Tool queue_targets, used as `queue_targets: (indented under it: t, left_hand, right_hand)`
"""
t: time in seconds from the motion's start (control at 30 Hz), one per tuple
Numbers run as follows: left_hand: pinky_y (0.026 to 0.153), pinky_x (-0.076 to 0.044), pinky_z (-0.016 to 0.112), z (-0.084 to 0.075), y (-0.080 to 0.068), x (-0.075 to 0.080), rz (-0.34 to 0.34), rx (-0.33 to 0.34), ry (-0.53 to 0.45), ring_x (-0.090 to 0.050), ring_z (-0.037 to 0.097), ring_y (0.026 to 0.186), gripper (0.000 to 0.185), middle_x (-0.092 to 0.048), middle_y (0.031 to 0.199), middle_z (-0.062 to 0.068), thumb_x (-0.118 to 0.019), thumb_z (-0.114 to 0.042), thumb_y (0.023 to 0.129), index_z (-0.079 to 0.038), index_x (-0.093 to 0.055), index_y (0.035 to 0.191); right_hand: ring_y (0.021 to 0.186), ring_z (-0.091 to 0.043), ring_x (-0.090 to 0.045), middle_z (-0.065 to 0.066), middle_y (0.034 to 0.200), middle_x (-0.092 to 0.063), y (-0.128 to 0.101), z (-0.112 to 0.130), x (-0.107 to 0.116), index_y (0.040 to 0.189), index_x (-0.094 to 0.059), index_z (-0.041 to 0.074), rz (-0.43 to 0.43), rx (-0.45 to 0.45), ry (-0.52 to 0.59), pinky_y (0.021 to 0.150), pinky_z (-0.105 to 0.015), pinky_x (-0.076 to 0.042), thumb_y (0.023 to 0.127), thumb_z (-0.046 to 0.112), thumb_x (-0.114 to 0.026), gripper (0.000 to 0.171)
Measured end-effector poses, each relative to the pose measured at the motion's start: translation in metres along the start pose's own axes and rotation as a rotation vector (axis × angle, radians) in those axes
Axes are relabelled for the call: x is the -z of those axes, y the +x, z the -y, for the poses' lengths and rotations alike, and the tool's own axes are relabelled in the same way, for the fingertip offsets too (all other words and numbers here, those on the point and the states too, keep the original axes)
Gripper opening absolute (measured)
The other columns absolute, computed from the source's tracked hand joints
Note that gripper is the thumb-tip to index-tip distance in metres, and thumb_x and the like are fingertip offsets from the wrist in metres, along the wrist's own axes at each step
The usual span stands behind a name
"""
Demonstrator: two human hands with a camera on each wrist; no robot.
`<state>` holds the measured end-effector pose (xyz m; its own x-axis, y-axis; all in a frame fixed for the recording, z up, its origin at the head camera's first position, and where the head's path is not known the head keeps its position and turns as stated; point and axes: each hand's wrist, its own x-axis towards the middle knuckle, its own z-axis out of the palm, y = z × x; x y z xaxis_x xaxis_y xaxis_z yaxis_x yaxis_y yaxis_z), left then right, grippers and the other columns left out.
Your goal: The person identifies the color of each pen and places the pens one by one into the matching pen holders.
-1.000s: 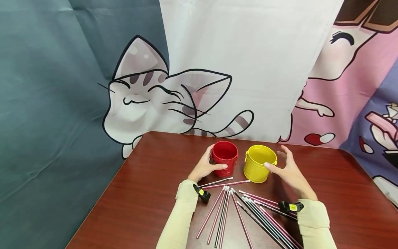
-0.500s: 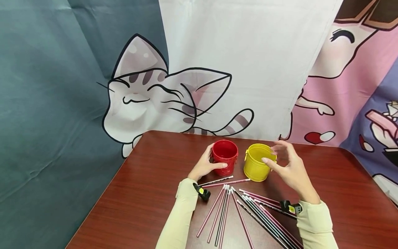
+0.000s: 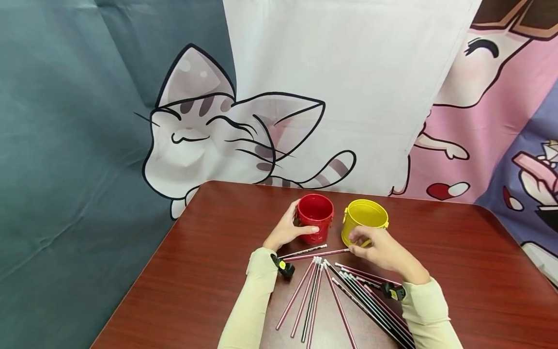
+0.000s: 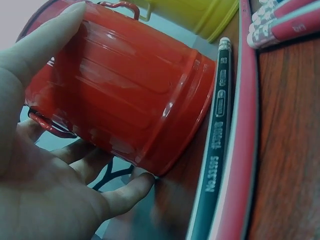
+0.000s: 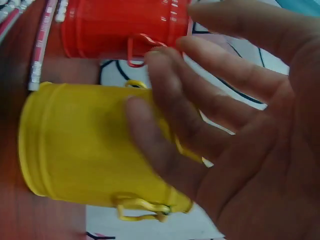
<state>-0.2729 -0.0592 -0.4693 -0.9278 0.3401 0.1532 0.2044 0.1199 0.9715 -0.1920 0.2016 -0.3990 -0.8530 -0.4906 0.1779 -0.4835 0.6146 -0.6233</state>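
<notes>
A small red bucket [image 3: 315, 218] and a yellow bucket [image 3: 365, 220] stand side by side on the brown table [image 3: 209, 252]. My left hand [image 3: 288, 230] grips the red bucket [image 4: 125, 95] from its left, with the thumb on its front and the fingers [image 4: 125, 187] low around its far side. My right hand [image 3: 362, 247] hovers low in front of the yellow bucket [image 5: 75, 145]. Its fingers [image 5: 175, 115] are loosely spread and hold nothing, with the tips close to the end of a pink pencil [image 3: 316, 255]. Several pink and black pencils [image 3: 340, 295] fan out between my forearms.
A dark pencil [image 4: 217, 145] and a pink one [image 4: 240, 150] lie right against the red bucket's base. Cartoon cloth backdrops hang behind the table. The table's left edge [image 3: 144, 276] runs diagonally, with bare wood left of my left arm and right of the yellow bucket.
My right hand has left the yellow bucket's right side and rim. It has dropped down and to the left, to the front of the bucket near the pencil end. The left hand has stayed put.
</notes>
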Motion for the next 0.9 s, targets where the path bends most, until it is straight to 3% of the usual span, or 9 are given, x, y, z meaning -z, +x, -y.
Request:
queue_targets:
  t: [0.2, 0.33, 0.47, 0.6, 0.7, 0.9]
  left_hand:
    - [0.094, -0.044, 0.036, -0.002, 0.002, 0.0, 0.002, -0.001, 0.022, -0.038, 0.008, 0.121, 0.081, -0.043, 0.13, -0.016, -0.079, -0.031, 0.07, -0.038, -0.03, 0.135]
    - [0.094, -0.044, 0.035, -0.003, 0.002, 0.0, -0.003, 0.009, 0.034, -0.037, 0.007, 0.121, 0.082, -0.043, 0.13, -0.017, -0.079, -0.033, 0.069, -0.039, -0.03, 0.134]
    - [0.093, -0.044, 0.035, -0.006, 0.001, 0.0, 0.005, 0.026, 0.03, -0.037, 0.006, 0.121, 0.083, -0.043, 0.13, -0.017, -0.079, -0.033, 0.069, -0.039, -0.03, 0.135]
    - [0.096, -0.043, 0.039, -0.019, -0.003, 0.001, 0.029, 0.024, -0.003, -0.036, 0.014, 0.124, 0.083, -0.042, 0.134, -0.007, -0.078, -0.025, 0.071, -0.029, -0.029, 0.139]
    - [0.096, -0.042, 0.042, -0.028, -0.008, 0.002, 0.044, 0.026, -0.006, -0.035, 0.018, 0.125, 0.083, -0.041, 0.136, -0.001, -0.077, -0.022, 0.073, -0.023, -0.028, 0.14]
    - [0.097, -0.041, 0.042, -0.03, -0.01, 0.003, 0.043, 0.047, 0.025, -0.034, 0.017, 0.126, 0.083, -0.04, 0.137, -0.002, -0.077, -0.024, 0.073, -0.025, -0.027, 0.14]
  right_hand:
    - [0.067, -0.01, -0.05, 0.005, 0.072, -0.054, 0.002, -0.012, -0.012, 0.085, -0.061, 0.008, 0.215, -0.075, -0.071, 0.061, -0.023, -0.045, 0.075, 0.001, -0.067, 0.013]
    - [0.067, -0.013, -0.049, 0.003, 0.071, -0.053, 0.002, -0.018, -0.02, 0.082, -0.061, 0.007, 0.297, -0.162, -0.089, 0.061, -0.026, -0.044, 0.071, -0.003, -0.069, 0.017]
    - [0.066, -0.014, -0.049, 0.003, 0.069, -0.052, 0.002, -0.022, -0.025, 0.079, -0.06, 0.009, 0.305, -0.221, -0.131, 0.061, -0.029, -0.044, 0.068, -0.002, -0.072, 0.02]
    - [0.064, -0.015, -0.047, 0.003, 0.066, -0.051, 0.003, -0.023, -0.029, 0.075, -0.059, 0.01, 0.302, -0.245, -0.161, 0.059, -0.029, -0.042, 0.066, -0.002, -0.073, 0.021]
    - [0.061, -0.015, -0.046, 0.003, 0.063, -0.049, 0.003, -0.023, -0.032, 0.072, -0.058, 0.01, 0.292, -0.233, -0.183, 0.057, -0.029, -0.04, 0.064, -0.003, -0.072, 0.021]
    - [0.059, -0.014, -0.045, 0.003, 0.061, -0.047, 0.003, -0.023, -0.035, 0.07, -0.058, 0.012, 0.27, -0.206, -0.227, 0.055, -0.028, -0.038, 0.062, -0.002, -0.07, 0.02]
